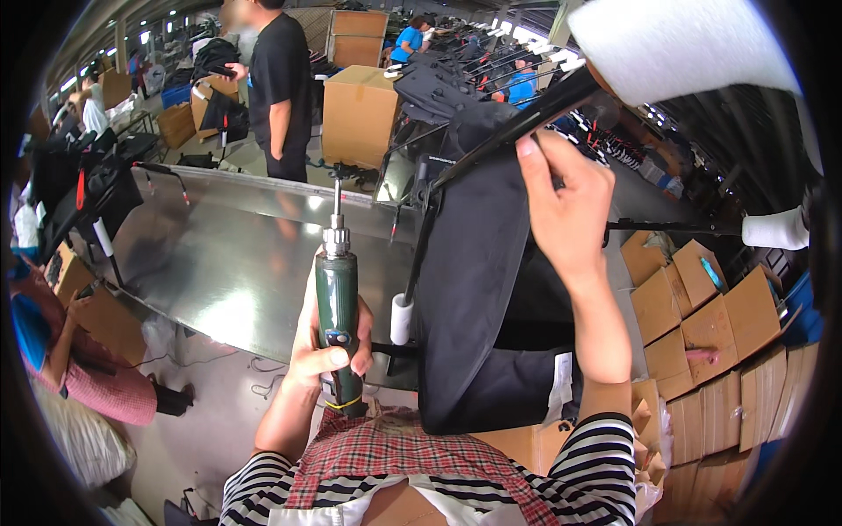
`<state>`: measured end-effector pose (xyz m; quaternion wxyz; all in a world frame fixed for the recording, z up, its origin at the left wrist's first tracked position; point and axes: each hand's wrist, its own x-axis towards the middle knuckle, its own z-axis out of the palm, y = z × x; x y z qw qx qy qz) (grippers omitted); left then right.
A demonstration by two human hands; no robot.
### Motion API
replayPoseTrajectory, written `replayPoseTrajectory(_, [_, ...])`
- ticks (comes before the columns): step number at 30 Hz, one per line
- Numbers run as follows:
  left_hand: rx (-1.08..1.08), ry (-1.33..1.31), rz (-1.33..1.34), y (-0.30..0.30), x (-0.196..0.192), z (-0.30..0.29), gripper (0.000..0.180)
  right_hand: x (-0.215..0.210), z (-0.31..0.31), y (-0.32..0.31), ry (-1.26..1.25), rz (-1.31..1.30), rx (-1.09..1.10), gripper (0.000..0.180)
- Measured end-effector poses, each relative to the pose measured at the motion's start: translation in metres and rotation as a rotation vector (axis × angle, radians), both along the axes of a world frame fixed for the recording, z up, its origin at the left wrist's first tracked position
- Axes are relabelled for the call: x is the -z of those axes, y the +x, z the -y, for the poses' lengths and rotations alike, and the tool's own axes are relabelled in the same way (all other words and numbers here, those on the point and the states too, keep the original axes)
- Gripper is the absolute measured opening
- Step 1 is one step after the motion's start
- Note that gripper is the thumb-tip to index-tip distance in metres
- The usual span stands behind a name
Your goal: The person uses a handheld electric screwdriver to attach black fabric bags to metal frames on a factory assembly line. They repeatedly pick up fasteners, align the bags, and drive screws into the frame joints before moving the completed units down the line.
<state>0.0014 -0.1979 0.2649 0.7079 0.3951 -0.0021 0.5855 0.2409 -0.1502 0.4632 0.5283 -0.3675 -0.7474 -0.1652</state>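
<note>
My left hand [326, 349] grips a green powered screwdriver [337, 302] upright, its bit pointing up over the shiny metal table [228, 254]. My right hand [566, 206] is raised and holds the black metal frame tube [517, 130] of a folding frame covered in black fabric [478, 289]. The fabric hangs down between my arms. A white foam sleeve [675, 44] wraps the tube's upper end, and a white cap [401, 318] sits on a lower leg of the frame.
A person in a black shirt [279, 79] stands across the table by a tall cardboard box [358, 114]. Flattened cardboard boxes [710, 324] pile at my right. Another person in pink [74, 351] crouches at the left. More black frames [83, 184] lie at the table's left end.
</note>
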Motion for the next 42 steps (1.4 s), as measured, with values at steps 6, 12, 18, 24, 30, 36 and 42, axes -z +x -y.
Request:
replayPoseTrajectory(6, [0.075, -0.011, -0.021, 0.021, 0.014, -0.013, 0.125, 0.037, -0.004, 0.020, -0.001, -0.075, -0.059, 0.015])
replayPoseTrajectory(12, [0.118, 0.017, 0.010, 0.015, 0.023, -0.030, 0.101, 0.027, -0.008, 0.012, 0.006, -0.028, -0.067, 0.011])
replayPoseTrajectory(18, [0.216, 0.031, 0.028, 0.009, 0.019, -0.039, 0.107, 0.022, -0.026, 0.018, -0.423, -0.088, -0.785, 0.036])
replayPoseTrajectory(24, [0.297, 0.047, 0.037, 0.003, 0.011, -0.040, 0.110, 0.015, -0.037, -0.006, -0.463, 0.080, -0.718, 0.027])
replayPoseTrajectory(30, [0.274, 0.074, -0.102, -0.006, -0.011, -0.035, 0.131, 0.027, -0.030, -0.024, -0.115, -0.014, -0.228, 0.023])
replayPoseTrajectory(36, [0.325, 0.133, -0.225, -0.016, -0.035, -0.025, 0.131, 0.020, -0.013, -0.025, -0.002, 0.094, -0.066, 0.021])
replayPoseTrajectory(42, [0.335, 0.239, -0.359, -0.022, -0.042, -0.027, 0.127, 0.010, -0.009, -0.017, -0.175, 0.190, -0.266, 0.023])
